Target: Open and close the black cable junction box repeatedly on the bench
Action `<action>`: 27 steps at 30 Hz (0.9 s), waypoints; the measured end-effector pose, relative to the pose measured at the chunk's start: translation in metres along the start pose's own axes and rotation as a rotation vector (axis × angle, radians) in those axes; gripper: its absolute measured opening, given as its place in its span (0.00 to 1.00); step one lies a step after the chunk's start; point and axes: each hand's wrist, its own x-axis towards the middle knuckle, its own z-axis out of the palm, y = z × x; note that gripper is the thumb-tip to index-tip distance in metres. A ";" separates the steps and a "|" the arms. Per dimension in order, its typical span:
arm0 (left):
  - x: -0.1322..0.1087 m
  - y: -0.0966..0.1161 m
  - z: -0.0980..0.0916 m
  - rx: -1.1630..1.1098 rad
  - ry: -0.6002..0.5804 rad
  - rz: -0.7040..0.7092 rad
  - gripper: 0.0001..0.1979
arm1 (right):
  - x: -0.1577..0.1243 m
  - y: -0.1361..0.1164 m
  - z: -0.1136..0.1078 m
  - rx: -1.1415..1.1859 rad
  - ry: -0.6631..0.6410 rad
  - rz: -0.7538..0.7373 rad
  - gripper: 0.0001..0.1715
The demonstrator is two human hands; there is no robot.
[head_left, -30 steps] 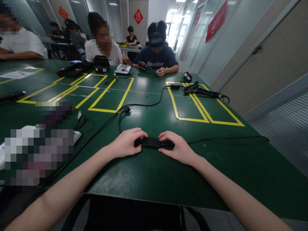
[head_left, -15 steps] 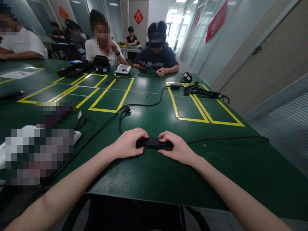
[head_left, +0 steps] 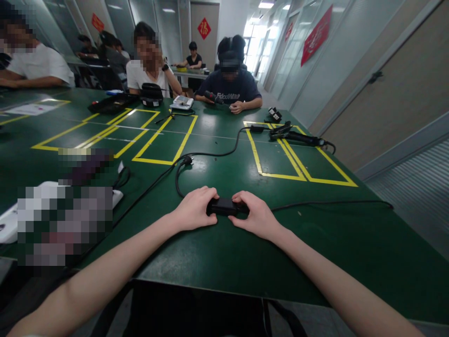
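Observation:
A black power adapter (head_left: pixel 223 206) lies lengthwise on the green table near its front edge, with a cord at each end. My left hand (head_left: pixel 198 208) grips the left end between thumb and fingers. My right hand (head_left: pixel 255 216) pinches the right end, where the cable leaves the block. Both palms hide part of the ends, so the connections cannot be made out. The left cord (head_left: pixel 178 180) curls away to a black plug (head_left: pixel 188 160). From the right end a thin black cable (head_left: pixel 329 202) runs along the table.
A long black cord (head_left: pixel 210 153) crosses to a black tool (head_left: pixel 298 136) on yellow tape outlines (head_left: pixel 280 176). White and pixelated items (head_left: pixel 10 220) lie at the left. Across the table sit several people, among a black tray (head_left: pixel 112 103) and a white device (head_left: pixel 181 102).
My left hand has shifted slightly right, closer to my right hand along the adapter. The view has moved a little. A person across the table has raised a hand to the head.

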 end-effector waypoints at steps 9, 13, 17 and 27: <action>0.004 -0.003 -0.001 0.080 -0.008 0.021 0.12 | 0.002 0.001 -0.001 -0.157 -0.060 -0.010 0.14; 0.002 -0.007 -0.006 0.069 -0.031 0.078 0.10 | 0.001 -0.001 -0.005 -0.144 -0.075 -0.043 0.08; 0.001 -0.011 -0.008 0.064 -0.036 0.131 0.08 | 0.001 -0.004 -0.008 -0.138 -0.071 -0.077 0.05; -0.002 -0.013 -0.007 0.064 -0.008 0.169 0.13 | 0.002 -0.004 -0.010 -0.053 -0.044 -0.205 0.10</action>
